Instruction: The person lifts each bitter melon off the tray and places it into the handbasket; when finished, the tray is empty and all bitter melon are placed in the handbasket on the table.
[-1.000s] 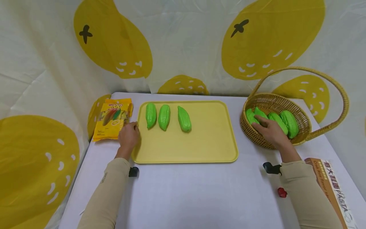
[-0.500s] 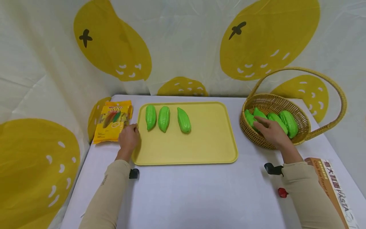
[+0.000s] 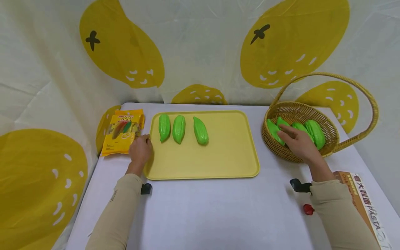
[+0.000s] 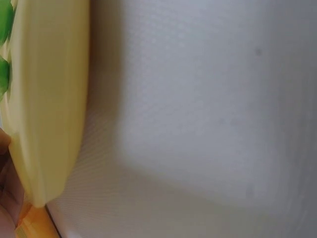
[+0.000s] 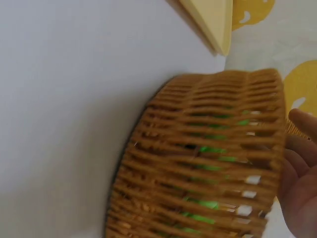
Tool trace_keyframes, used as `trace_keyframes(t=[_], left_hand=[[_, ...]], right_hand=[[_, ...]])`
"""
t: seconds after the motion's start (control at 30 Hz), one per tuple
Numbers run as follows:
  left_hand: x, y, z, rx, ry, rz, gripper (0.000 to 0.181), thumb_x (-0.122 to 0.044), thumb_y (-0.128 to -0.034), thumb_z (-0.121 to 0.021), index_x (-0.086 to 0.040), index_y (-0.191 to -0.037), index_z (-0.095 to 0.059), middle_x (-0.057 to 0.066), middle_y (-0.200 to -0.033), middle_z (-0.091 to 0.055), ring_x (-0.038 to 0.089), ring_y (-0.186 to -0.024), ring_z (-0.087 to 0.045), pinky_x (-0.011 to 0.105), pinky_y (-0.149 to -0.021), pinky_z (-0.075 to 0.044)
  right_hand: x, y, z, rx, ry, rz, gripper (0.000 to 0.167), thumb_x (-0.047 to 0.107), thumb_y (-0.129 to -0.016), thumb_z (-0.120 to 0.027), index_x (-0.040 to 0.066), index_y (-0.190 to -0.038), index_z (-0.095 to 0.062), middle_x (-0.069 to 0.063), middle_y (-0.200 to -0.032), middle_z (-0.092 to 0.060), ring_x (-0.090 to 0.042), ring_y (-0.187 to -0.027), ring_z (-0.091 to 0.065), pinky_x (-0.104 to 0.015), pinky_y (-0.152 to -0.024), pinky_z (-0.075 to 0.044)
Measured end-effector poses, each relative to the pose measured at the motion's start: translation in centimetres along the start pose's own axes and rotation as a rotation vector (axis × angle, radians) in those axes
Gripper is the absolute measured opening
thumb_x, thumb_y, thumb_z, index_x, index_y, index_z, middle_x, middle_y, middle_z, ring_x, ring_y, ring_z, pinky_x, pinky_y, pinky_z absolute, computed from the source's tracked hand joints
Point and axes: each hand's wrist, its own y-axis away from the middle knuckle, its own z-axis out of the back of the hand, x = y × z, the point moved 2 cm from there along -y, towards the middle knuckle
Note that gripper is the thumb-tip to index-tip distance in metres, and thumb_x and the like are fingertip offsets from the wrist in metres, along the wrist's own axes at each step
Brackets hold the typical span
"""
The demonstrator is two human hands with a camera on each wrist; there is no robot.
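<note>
My left hand (image 3: pixel 140 150) pinches the left rim of the yellow tray (image 3: pixel 200 163); the left wrist view has the thumb on the tray edge (image 4: pixel 52 109). Three green ridged fruits lie toward the tray's back left, one of them the leftmost fruit (image 3: pixel 164 127). Over the wicker basket (image 3: pixel 281 151) my right hand (image 3: pixel 301 144) hovers with fingers loosely bent and spread, beside a green fruit (image 3: pixel 274 131) at the basket's left. Several green fruits are inside, partly covered by the hand. From the right wrist, the basket wall (image 5: pixel 213 148) hides the fingertips.
A yellow candy bag (image 3: pixel 120 133) lies left of the tray. At the right are a pasta box (image 3: pixel 362 201) and a small red object (image 3: pixel 308 209). The basket's tall handle (image 3: pixel 373 104) arches out to the right. A patterned curtain stands behind.
My right hand has drawn slightly rightward from the basket's leftmost fruit, which now shows more fully. The left hand stays at the tray rim, and the tray fruits lie as before.
</note>
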Motion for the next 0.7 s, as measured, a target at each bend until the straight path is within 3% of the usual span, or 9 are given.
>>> trace_keyframes(t=[0.3, 0.33, 0.4, 0.53, 0.7], left_hand=[[0.0, 0.1, 0.0, -0.011, -0.003, -0.012, 0.037, -0.016, -0.1052, -0.048, -0.004, -0.136, -0.064, 0.023, -0.128, -0.069, 0.045, -0.110, -0.066, 0.059, -0.091, -0.053], [0.0, 0.1, 0.0, -0.009, -0.001, -0.013, 0.036, -0.016, -0.1054, -0.049, -0.004, -0.136, -0.064, 0.023, -0.128, -0.069, 0.045, -0.110, -0.066, 0.058, -0.091, -0.053], [0.1, 0.1, 0.0, -0.011, 0.000, -0.015, 0.036, -0.016, -0.1055, -0.049, -0.004, -0.136, -0.064, 0.022, -0.128, -0.069, 0.045, -0.110, -0.067, 0.058, -0.091, -0.053], [0.1, 0.0, 0.0, -0.014, -0.002, -0.021, 0.036, -0.016, -0.1055, -0.048, -0.004, -0.135, -0.065, 0.022, -0.129, -0.069, 0.045, -0.110, -0.067, 0.059, -0.090, -0.053], [0.2, 0.0, 0.0, -0.012, 0.003, -0.019, 0.037, -0.016, -0.1051, -0.048, -0.004, -0.135, -0.065, 0.022, -0.129, -0.069, 0.045, -0.110, -0.067, 0.059, -0.089, -0.053]], right_hand=[[2.0, 0.2, -0.4, -0.136, -0.065, 0.073, 0.067, 0.050, -0.106, -0.045, 0.011, -0.159, -0.035, -0.021, -0.163, -0.036, -0.049, -0.146, -0.038, -0.067, -0.110, -0.038], [2.2, 0.2, -0.4, -0.157, -0.069, 0.080, 0.066, 0.049, -0.106, -0.045, 0.011, -0.159, -0.036, -0.020, -0.162, -0.038, -0.048, -0.145, -0.040, -0.063, -0.111, -0.041], [2.7, 0.2, -0.5, -0.192, -0.085, 0.099, 0.064, 0.047, -0.106, -0.047, 0.013, -0.159, -0.038, -0.017, -0.162, -0.040, -0.045, -0.145, -0.042, -0.042, -0.111, -0.047], [3.9, 0.3, -0.8, -0.246, -0.126, 0.161, 0.058, 0.039, -0.106, -0.052, 0.012, -0.156, -0.042, -0.018, -0.159, -0.044, -0.043, -0.141, -0.048, -0.005, -0.091, -0.044], [5.3, 0.1, -1.5, -0.256, -0.167, 0.181, 0.057, 0.035, -0.104, -0.056, 0.010, -0.154, -0.045, -0.019, -0.156, -0.048, -0.040, -0.138, -0.052, -0.001, -0.085, -0.042]])
